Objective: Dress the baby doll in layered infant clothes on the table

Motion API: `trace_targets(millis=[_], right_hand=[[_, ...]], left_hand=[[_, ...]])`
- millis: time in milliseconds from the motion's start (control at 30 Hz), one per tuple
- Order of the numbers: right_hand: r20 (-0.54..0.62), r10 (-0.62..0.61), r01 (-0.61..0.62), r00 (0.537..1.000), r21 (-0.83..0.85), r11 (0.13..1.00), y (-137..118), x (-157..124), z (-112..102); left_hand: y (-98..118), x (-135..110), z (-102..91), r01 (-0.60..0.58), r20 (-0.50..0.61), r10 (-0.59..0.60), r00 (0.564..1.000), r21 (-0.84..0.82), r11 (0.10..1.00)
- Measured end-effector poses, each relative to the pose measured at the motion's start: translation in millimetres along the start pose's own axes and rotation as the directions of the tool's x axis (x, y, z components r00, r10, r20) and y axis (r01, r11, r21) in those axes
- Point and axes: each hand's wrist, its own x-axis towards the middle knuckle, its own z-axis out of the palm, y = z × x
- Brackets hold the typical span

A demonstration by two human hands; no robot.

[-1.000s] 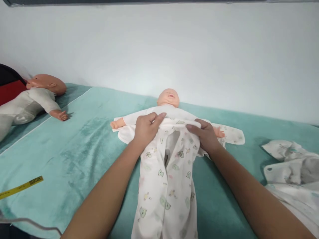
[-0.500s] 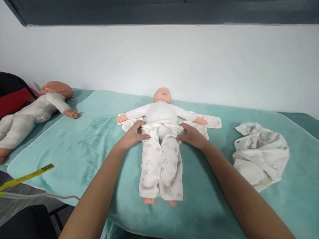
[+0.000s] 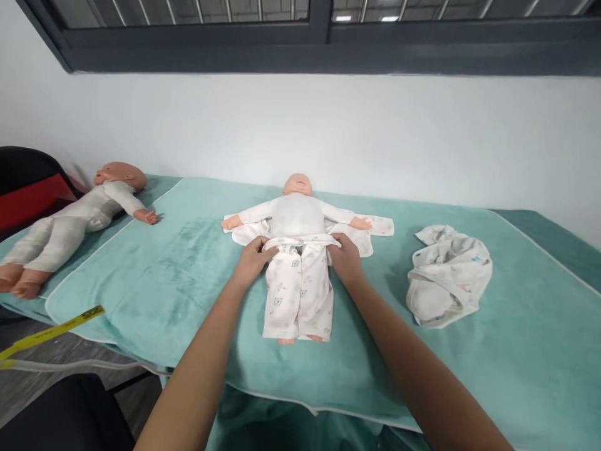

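Observation:
A baby doll (image 3: 295,216) lies on its back with both arms spread, its head toward the wall. White patterned baby pants (image 3: 300,294) cover its legs up to the waist, and the feet poke out below the cuffs. My left hand (image 3: 253,258) pinches the waistband at the doll's left-of-picture side. On the opposite side my right hand (image 3: 345,255) grips the same waistband, thumb toward the front. Beneath the doll's back and arms a patterned baby shirt (image 3: 382,225) lies spread out.
Crumpled patterned baby clothing (image 3: 451,275) lies on the right of the teal blanket (image 3: 188,300). A second doll (image 3: 79,219) rests at the far left by a black and red chair (image 3: 37,194). A yellow strap (image 3: 56,329) and dark seat (image 3: 66,413) are at the lower left.
The view has tilted up and drawn back, showing more of the window. Both hands stay at the waistband, which now lies flatter across the doll's waist, with the front gap smaller.

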Motion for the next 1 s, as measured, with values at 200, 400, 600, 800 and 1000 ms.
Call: trace_targets(millis=[200, 400, 600, 800, 1000], right_hand=[[0.102, -0.039, 0.036, 0.994, 0.034, 0.999, -3.5, -23.0, -7.0], [0.223, -0.037, 0.033, 0.974, 0.022, 0.999, -7.2, -36.9, -10.7], [0.17, 0.039, -0.056, 0.985, 0.094, 0.994, -7.2, -39.9, -5.3], [0.206, 0.049, -0.081, 0.977, 0.148, 0.986, -15.5, -60.7, -9.8], [0.365, 0.003, -0.035, 0.931, 0.083, 0.996, -25.0, -95.1, -28.9]], left_hand=[[-2.6, -25.3, -18.5, 0.001, 0.262, 0.025, 0.965, -0.099, 0.995], [-1.4, -42.3, -7.1, -0.106, 0.092, 0.096, 0.991, 0.112, 0.988], [-5.4, -49.8, 3.2, 0.034, -0.016, -0.034, 0.999, -0.029, 0.999], [1.9, -62.5, 2.8, 0.031, 0.07, -0.023, 0.997, -0.126, 0.992], [11.4, -88.5, -6.5, -0.098, 0.242, 0.078, 0.967, 0.07, 0.993]])
